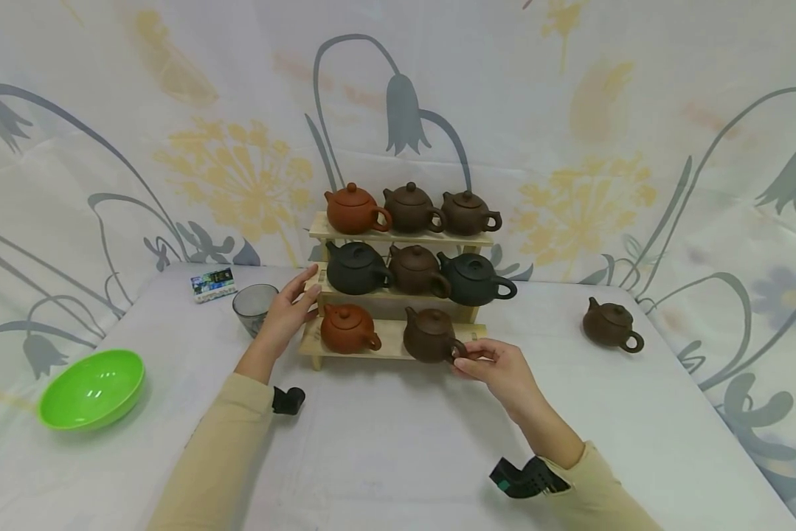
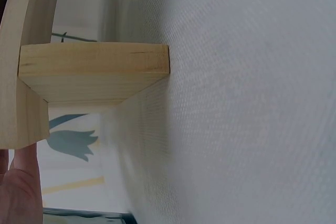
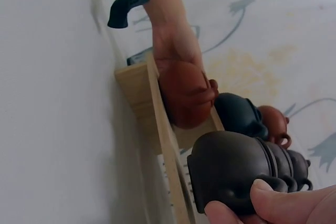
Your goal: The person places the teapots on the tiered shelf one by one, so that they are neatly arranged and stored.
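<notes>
A dark brown teapot (image 1: 429,335) is at the right part of the bottom tier of a wooden stand (image 1: 391,349). My right hand (image 1: 500,372) pinches its handle between thumb and fingers; whether its base touches the shelf, I cannot tell. At the stand's left end, my left hand (image 1: 281,317) rests with fairly straight fingers against the wood. A red-brown teapot (image 1: 347,330) sits on the bottom tier near that hand. The left wrist view shows the stand's wooden leg (image 2: 94,72) and part of the hand.
More teapots fill the middle and top tiers, among them a black teapot (image 1: 358,268). Another brown teapot (image 1: 610,324) stands far right on the table. Leftward are a grey glass cup (image 1: 251,302), a small patterned box (image 1: 213,285) and a green bowl (image 1: 92,391).
</notes>
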A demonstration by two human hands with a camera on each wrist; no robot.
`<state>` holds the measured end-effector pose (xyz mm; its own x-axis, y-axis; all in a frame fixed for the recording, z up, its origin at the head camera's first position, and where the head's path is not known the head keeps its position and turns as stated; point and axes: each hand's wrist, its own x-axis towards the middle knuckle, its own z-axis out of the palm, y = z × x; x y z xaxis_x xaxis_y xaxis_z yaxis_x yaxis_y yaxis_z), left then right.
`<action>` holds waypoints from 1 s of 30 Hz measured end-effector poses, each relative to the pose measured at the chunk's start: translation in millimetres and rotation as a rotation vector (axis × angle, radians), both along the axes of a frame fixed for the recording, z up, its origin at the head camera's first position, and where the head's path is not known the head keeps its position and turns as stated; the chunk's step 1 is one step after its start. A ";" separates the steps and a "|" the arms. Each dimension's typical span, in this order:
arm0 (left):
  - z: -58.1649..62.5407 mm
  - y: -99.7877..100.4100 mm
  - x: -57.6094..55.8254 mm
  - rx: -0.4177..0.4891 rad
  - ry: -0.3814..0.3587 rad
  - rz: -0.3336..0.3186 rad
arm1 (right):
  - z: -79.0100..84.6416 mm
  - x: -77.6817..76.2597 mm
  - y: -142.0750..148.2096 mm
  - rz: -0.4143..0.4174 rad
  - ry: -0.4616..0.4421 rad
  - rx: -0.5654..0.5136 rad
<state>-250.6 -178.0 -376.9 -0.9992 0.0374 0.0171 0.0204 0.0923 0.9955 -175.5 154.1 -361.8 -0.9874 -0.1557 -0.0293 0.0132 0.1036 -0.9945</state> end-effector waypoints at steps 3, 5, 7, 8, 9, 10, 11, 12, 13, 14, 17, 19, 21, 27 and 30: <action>0.0 0.1 0.0 0.000 0.000 0.000 | -3.4 -3.7 -6.2 -0.006 0.013 0.005; 0.2 0.0 0.2 0.000 0.001 0.001 | -5.2 -6.1 -10.3 -0.007 0.022 0.001; 0.5 0.1 0.5 0.008 0.004 0.000 | -6.4 -8.5 -14.3 -0.003 0.031 -0.012; 0.7 0.3 0.8 0.011 0.005 -0.001 | -7.0 -9.7 -16.3 0.001 0.033 -0.020; 1.0 0.5 1.1 0.012 0.005 -0.002 | -7.3 -10.6 -18.4 0.005 0.034 -0.028; 1.2 0.7 1.3 0.012 0.005 -0.002 | -7.5 -11.4 -20.4 0.006 0.035 -0.040; 1.4 0.8 1.5 0.013 0.006 -0.002 | -7.7 -12.2 -22.4 0.007 0.035 -0.052; 1.6 1.0 1.6 0.015 0.006 -0.002 | -8.1 -13.0 -24.4 0.010 0.034 -0.061; 1.7 1.0 1.7 0.014 0.006 -0.001 | -8.7 -13.9 -26.3 0.010 0.032 -0.066; 1.8 0.9 1.8 0.015 0.006 -0.002 | -9.2 -14.8 -28.2 0.009 0.032 -0.070; 1.7 1.0 1.1 0.013 0.005 -0.001 | -10.9 -16.7 -32.5 -0.006 0.037 -0.063; 1.6 1.3 0.7 0.013 0.003 -0.001 | -12.6 -17.4 -34.6 -0.017 0.036 -0.052; 1.5 1.7 0.3 0.011 -0.001 0.002 | -13.7 -17.5 -36.3 -0.027 0.038 -0.045; 1.4 1.5 -0.1 0.009 -0.004 0.007 | -15.5 -16.7 -35.9 -0.020 0.054 -0.024; 1.3 1.0 0.3 0.005 -0.006 0.007 | -16.3 -15.0 -29.7 0.004 0.084 0.013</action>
